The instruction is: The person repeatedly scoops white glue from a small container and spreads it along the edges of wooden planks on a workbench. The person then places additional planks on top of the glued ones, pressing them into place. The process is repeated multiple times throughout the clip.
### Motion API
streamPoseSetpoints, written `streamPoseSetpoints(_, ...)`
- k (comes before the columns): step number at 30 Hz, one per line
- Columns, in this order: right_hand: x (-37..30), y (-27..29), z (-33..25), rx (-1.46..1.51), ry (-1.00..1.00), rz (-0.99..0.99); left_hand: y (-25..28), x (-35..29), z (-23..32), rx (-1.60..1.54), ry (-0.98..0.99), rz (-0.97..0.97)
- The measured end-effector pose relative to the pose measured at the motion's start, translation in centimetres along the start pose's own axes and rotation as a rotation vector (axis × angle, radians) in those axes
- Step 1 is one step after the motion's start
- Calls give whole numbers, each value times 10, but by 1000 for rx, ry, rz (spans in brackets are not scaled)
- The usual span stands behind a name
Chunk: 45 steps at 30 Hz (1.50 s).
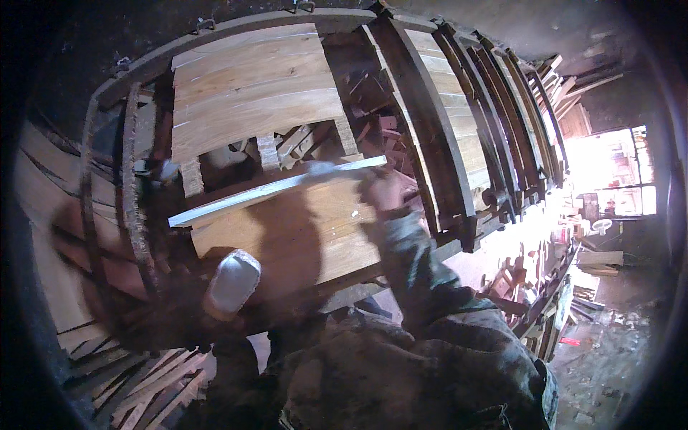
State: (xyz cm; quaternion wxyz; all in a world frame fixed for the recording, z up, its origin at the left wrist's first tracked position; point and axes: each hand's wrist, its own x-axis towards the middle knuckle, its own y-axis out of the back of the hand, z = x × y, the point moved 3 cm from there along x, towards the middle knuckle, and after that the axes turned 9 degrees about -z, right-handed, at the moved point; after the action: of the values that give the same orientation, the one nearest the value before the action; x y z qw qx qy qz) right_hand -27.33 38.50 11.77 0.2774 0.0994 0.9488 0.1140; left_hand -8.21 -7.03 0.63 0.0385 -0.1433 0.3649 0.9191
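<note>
My right hand (385, 192) is closed and blurred at the right end of a narrow white-coated board edge (269, 192). A pale smear along that edge may be a tool in the fingers; I cannot make it out. Under the edge lies a flat wooden board (344, 226), shaded by my arm. At the lower left a white container (236, 278) is held up and tilted, its whitish open side upward. My left hand around its lower part is mostly lost in dark shadow. Beyond the edge sits a panel of joined planks (254, 86), with short legs of wood toward me.
A metal clamp frame (132, 193) surrounds the planks. Dark clamp bars (423, 115) cross more panels on the right. Offcuts (294, 143) show in the gaps. Wood strips (161, 387) lie at lower left; a bright window (616, 172) is at far right.
</note>
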Motion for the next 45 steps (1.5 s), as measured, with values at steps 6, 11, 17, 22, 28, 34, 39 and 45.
streamPoseSetpoints(6,-15,146,-19,-899,506,441,-2,3,-4,-14,11,6)
streamPoseSetpoints(11,-43,64,-35,-758,952,485,1,-1,-2,-15,9,10)
streamPoseSetpoints(17,-82,-101,-44,-680,1080,79,6,3,15,-15,-39,-6)
streamPoseSetpoints(22,-97,-219,-55,-686,1186,-91,10,18,34,-48,-79,-32)
streamPoseSetpoints(28,-103,-319,-53,-695,1120,-290,10,25,49,-83,-132,-45)
streamPoseSetpoints(34,-49,-233,-11,-487,1233,-149,20,-19,24,-111,-45,23)
streamPoseSetpoints(39,-29,-43,18,-121,285,-28,18,-38,-1,-114,16,55)
streamPoseSetpoints(45,-44,67,13,-381,722,464,21,-29,-20,-98,22,57)
